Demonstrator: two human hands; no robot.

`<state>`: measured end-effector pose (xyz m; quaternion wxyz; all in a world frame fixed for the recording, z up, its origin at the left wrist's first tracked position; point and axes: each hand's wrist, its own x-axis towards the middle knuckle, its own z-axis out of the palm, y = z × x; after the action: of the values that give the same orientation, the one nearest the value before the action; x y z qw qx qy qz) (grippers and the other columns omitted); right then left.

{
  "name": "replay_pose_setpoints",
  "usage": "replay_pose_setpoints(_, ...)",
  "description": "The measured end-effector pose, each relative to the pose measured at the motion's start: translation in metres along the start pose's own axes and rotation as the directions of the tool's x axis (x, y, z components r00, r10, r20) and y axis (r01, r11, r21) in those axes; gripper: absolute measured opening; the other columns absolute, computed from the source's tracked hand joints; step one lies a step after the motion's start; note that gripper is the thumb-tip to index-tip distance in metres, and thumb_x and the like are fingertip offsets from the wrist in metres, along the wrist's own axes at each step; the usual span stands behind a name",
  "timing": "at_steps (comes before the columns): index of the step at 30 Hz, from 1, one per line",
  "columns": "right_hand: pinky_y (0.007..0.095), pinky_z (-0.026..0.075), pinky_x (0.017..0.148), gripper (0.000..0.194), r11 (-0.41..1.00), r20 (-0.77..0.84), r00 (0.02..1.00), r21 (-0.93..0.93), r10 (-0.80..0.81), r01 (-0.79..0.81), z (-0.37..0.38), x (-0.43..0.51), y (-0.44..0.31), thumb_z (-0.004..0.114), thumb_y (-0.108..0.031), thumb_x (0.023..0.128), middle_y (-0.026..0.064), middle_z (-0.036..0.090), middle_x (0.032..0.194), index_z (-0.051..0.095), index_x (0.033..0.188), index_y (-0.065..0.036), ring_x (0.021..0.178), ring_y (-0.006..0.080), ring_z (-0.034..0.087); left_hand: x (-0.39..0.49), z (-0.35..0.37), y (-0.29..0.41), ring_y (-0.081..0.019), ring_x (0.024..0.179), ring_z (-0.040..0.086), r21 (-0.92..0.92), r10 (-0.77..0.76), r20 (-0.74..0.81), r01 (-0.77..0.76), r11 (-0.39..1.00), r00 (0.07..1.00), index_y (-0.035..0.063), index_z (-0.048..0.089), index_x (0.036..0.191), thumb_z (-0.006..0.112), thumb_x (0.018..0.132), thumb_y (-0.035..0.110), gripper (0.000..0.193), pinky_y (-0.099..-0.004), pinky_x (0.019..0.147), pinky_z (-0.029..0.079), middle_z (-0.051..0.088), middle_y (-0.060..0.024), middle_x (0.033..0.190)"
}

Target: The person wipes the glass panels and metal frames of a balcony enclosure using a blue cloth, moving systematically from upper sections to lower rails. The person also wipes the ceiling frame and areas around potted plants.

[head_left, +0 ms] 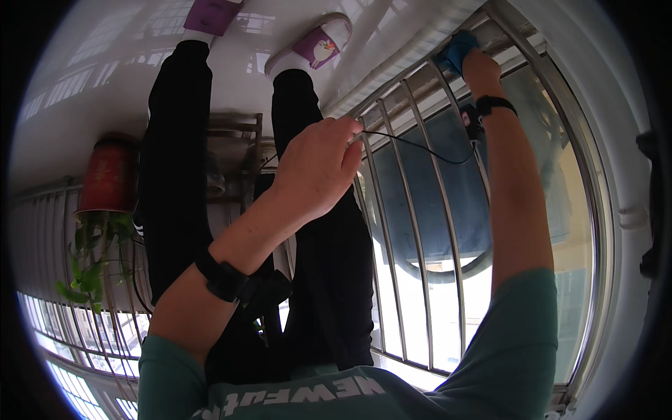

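My right hand [481, 71] is closed on a blue cloth [455, 51], pressed to the window ledge [480, 34] at the foot of the metal railing. A dark band with a small device [471, 121] sits at the right wrist. My left hand [320, 165] is before my right leg, fingers curled beside the end of a railing bar. Whether it grips the bar or only rests there is hidden. A thin black cable [415, 143] runs from beside the left fingers to the right wrist device. The left wrist wears a black band [223, 278].
Metal bars [417, 220] stand before window glass [436, 194] on my right. A white corrugated pipe [404, 58] runs along the ledge. On the left are a red flowerpot [108, 176] with a trailing green plant [92, 278] and a metal rack [236, 126]. The glossy floor [131, 58] lies underfoot.
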<state>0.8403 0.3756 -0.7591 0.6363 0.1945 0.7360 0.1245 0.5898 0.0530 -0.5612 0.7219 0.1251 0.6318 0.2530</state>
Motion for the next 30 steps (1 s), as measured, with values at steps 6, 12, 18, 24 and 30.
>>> replay_pose_setpoints(6,0.0509,0.058,0.068,0.035,0.998,0.011,0.999,0.036,0.045,-0.046,-0.007,-0.005,-0.003,0.061,-0.025,0.093,0.0197,0.07,0.111,0.064,0.121,-0.003,0.094,0.0339,0.071,-0.002,0.005,-0.011,-0.0284,0.098,0.067,-0.006,0.013,-0.062,-0.014,1.0,0.998,0.0022,0.06,0.118,0.056,0.097,0.016,0.026,-0.0373,0.086,0.053,0.067,-0.0148,0.105)
replay_pose_setpoints(12,0.048,0.058,0.065,0.036,0.997,0.12,0.99,0.033,0.072,-0.076,-0.027,-0.058,0.025,0.061,-0.023,0.094,0.0184,0.073,0.092,0.063,0.12,0.002,0.081,0.0331,0.072,-0.017,-0.003,-0.025,-0.0246,0.098,0.067,0.016,-0.111,-0.023,0.111,0.994,0.994,0.0047,0.06,0.12,0.055,0.098,0.017,0.026,-0.0342,0.086,0.052,0.068,-0.0128,0.105)
replay_pose_setpoints(18,0.0471,0.057,0.072,0.042,0.991,0.108,0.988,0.063,0.113,-0.121,-0.053,-0.127,0.05,0.063,-0.024,0.093,0.02,0.072,0.101,0.06,0.125,0.002,0.086,0.0328,0.073,-0.051,-0.035,-0.007,-0.0188,0.089,0.065,0.11,-0.044,-0.096,0.054,0.992,0.994,0.0023,0.06,0.119,0.055,0.098,0.022,0.029,-0.0313,0.081,0.051,0.068,-0.0122,0.099)
replay_pose_setpoints(24,0.0459,0.057,0.074,0.037,0.985,0.125,0.985,0.114,0.117,-0.132,-0.073,-0.229,0.094,0.061,-0.022,0.093,0.0197,0.072,0.104,0.062,0.121,0.002,0.093,0.034,0.072,-0.096,-0.05,0.029,-0.0158,0.083,0.062,0.073,0.112,-0.135,-0.102,0.992,0.985,0.0008,0.061,0.117,0.055,0.098,0.018,0.027,-0.028,0.079,0.049,0.067,-0.0088,0.092)
replay_pose_setpoints(30,0.0437,0.056,0.08,0.031,0.916,0.124,0.963,0.299,0.24,-0.267,-0.093,-0.334,0.143,0.055,-0.018,0.093,0.0193,0.072,0.107,0.063,0.116,0.0,0.099,0.0352,0.07,-0.149,-0.066,0.063,-0.022,0.093,0.067,0.102,0.197,-0.094,-0.188,0.977,0.976,0.0019,0.062,0.117,0.055,0.097,0.022,0.029,-0.0325,0.082,0.051,0.07,-0.0136,0.102)
